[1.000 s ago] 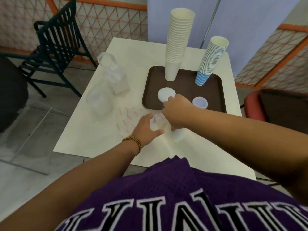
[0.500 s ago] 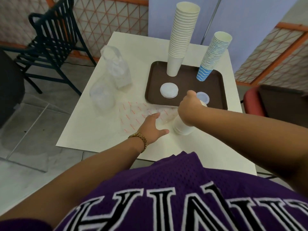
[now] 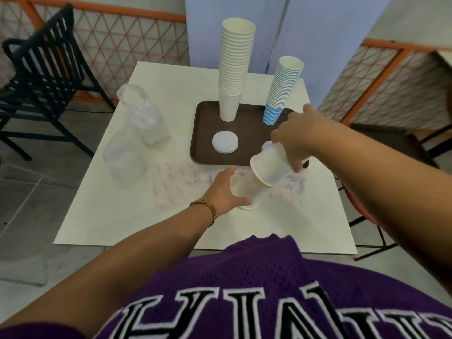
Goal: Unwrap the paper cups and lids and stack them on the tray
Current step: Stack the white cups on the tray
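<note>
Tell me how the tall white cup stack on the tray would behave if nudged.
The tall white cup stack would probably tip: it towers on one narrow cup base. Likely light, being thin paper. It already leans slightly, so the brown tray needs gentle moves.

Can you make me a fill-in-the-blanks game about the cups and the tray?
1. The tray under the two tall cup stacks is coloured ____.
2. The shorter stack has cups with wavy ____ stripes.
3. The right hand grips a short stack of ____, tipped on its side.
4. The round white lids lie on the ____.

Missing words: brown, blue, cups, tray.
</note>
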{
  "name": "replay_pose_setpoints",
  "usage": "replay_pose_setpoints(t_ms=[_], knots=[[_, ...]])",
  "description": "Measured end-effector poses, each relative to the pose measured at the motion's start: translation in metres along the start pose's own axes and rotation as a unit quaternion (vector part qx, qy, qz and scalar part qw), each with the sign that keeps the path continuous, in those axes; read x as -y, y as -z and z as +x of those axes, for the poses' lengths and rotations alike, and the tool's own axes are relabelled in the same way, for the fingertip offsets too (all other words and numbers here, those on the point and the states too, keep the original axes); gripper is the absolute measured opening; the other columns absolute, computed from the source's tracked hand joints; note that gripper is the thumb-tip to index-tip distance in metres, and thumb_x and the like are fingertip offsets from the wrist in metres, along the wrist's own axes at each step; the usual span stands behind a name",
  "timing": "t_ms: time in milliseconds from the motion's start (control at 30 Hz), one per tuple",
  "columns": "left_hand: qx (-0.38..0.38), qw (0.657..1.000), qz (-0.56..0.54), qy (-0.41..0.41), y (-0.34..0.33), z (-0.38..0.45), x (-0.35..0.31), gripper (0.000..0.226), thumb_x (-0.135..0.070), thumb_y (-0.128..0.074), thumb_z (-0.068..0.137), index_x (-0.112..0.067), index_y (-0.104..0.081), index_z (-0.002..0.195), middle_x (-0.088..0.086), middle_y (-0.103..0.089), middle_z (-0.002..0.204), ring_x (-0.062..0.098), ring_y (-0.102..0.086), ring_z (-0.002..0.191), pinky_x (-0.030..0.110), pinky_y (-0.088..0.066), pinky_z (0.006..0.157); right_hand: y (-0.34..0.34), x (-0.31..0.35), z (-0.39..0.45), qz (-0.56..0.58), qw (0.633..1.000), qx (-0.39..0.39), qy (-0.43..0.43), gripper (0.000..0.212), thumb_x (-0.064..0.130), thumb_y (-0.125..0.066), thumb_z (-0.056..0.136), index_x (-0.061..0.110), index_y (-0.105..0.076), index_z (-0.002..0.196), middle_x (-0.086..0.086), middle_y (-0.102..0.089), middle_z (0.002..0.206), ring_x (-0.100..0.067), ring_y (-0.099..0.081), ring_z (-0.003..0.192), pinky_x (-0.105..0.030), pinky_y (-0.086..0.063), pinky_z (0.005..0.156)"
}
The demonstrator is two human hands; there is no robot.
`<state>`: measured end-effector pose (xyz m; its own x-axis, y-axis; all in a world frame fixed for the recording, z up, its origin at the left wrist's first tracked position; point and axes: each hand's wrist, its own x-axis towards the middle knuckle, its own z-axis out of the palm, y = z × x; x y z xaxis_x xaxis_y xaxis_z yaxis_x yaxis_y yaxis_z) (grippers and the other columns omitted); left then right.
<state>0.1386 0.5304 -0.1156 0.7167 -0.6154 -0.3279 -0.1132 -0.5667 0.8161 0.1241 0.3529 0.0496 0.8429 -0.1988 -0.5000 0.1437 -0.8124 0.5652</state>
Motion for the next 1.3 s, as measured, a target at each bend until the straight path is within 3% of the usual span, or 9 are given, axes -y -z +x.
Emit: replay_pose_setpoints(t_ms=[200, 367, 500, 633, 733, 900, 1033, 1167, 1300], knots=[[0.019, 0.999, -0.004, -0.03, -0.013, 0.011, -0.01, 0.098, -0.031, -0.087, 0.069, -0.024, -0.029, 0.148, -0.001, -0.033, 0.15, 0.019, -0.034, 0.137, 0.032, -0.029, 0.109, -0.007, -0.057, -0.006, 0.312, 0.949, 0.044, 0.002, 0.07, 0.049, -0.084, 0.06, 0.032, -0.049, 0.118, 0.003, -0.057, 0.112, -0.022, -0.054, 0.104, -0.04, -0.046, 0.09], [0.008, 1.0, -0.01, -0.027, -0.017, 0.02, -0.01, 0.078, -0.029, -0.085, 0.071, -0.027, -0.042, 0.136, -0.006, -0.049, 0.134, 0.015, -0.046, 0.125, 0.032, -0.039, 0.104, -0.036, -0.045, 0.025, 0.603, 0.796, -0.003, 0.056, 0.082, 0.043, -0.086, 0.053, 0.028, -0.048, 0.124, 0.003, -0.059, 0.119, -0.021, -0.056, 0.111, -0.042, -0.049, 0.098], [0.006, 1.0, -0.004, -0.028, -0.015, 0.023, -0.009, 0.075, -0.03, -0.084, 0.073, -0.027, -0.041, 0.136, -0.007, -0.049, 0.132, 0.012, -0.046, 0.12, 0.028, -0.039, 0.099, -0.058, -0.019, 0.058, 0.732, 0.675, -0.065, 0.066, 0.101, 0.035, -0.085, 0.049, 0.025, -0.038, 0.138, 0.0, -0.058, 0.128, -0.02, -0.054, 0.12, -0.047, -0.046, 0.104], [0.009, 1.0, 0.018, -0.024, -0.017, 0.026, -0.006, 0.073, -0.036, -0.083, 0.072, -0.03, -0.04, 0.131, -0.011, -0.048, 0.124, 0.009, -0.047, 0.114, 0.026, -0.039, 0.092, -0.05, -0.016, 0.086, 0.787, 0.602, -0.119, 0.055, 0.09, 0.016, -0.085, 0.068, 0.023, -0.032, 0.14, -0.002, -0.054, 0.132, -0.022, -0.052, 0.122, -0.05, -0.045, 0.105], [0.01, 0.999, 0.031, -0.023, -0.016, 0.03, -0.001, 0.073, -0.043, -0.082, 0.07, -0.034, -0.041, 0.129, -0.014, -0.049, 0.123, 0.007, -0.048, 0.111, 0.026, -0.042, 0.093, -0.02, -0.031, 0.109, 0.799, 0.568, -0.195, 0.035, 0.096, 0.027, -0.088, 0.063, 0.024, -0.033, 0.141, 0.001, -0.053, 0.135, -0.021, -0.051, 0.124, -0.048, -0.047, 0.104], [0.013, 0.998, 0.055, -0.029, -0.015, 0.032, 0.0, 0.07, -0.047, -0.08, 0.07, -0.036, -0.04, 0.126, -0.017, -0.046, 0.12, 0.005, -0.048, 0.109, 0.02, -0.041, 0.089, 0.047, -0.066, 0.142, 0.796, 0.518, -0.313, -0.004, 0.088, 0.016, -0.088, 0.068, 0.014, -0.034, 0.137, -0.001, -0.053, 0.128, -0.019, -0.054, 0.116, -0.039, -0.051, 0.096], [0.018, 0.998, 0.059, -0.03, -0.013, 0.033, -0.003, 0.07, -0.048, -0.08, 0.07, -0.037, -0.04, 0.126, -0.02, -0.044, 0.119, 0.003, -0.047, 0.109, 0.013, -0.038, 0.084, 0.093, -0.091, 0.166, 0.791, 0.493, -0.362, -0.025, 0.09, 0.026, -0.087, 0.064, 0.018, -0.034, 0.136, 0.002, -0.052, 0.125, -0.02, -0.053, 0.117, -0.042, -0.051, 0.096], [0.023, 0.997, 0.063, -0.03, -0.01, 0.034, -0.004, 0.07, -0.049, -0.08, 0.069, -0.037, -0.042, 0.127, -0.018, -0.046, 0.123, 0.002, -0.047, 0.11, 0.013, -0.041, 0.085, 0.118, -0.107, 0.188, 0.751, 0.525, -0.391, -0.084, 0.091, 0.042, -0.085, 0.058, 0.019, -0.039, 0.132, 0.004, -0.055, 0.123, -0.022, -0.054, 0.115, -0.046, -0.048, 0.098], [0.027, 0.997, 0.067, -0.026, -0.011, 0.036, -0.003, 0.074, -0.055, -0.078, 0.067, -0.037, -0.041, 0.128, -0.017, -0.048, 0.126, 0.004, -0.048, 0.112, 0.021, -0.047, 0.092, 0.116, -0.108, 0.203, 0.73, 0.577, -0.339, -0.141, 0.088, 0.044, -0.084, 0.066, 0.02, -0.036, 0.137, 0.002, -0.052, 0.128, -0.025, -0.049, 0.122, -0.044, -0.041, 0.101]])
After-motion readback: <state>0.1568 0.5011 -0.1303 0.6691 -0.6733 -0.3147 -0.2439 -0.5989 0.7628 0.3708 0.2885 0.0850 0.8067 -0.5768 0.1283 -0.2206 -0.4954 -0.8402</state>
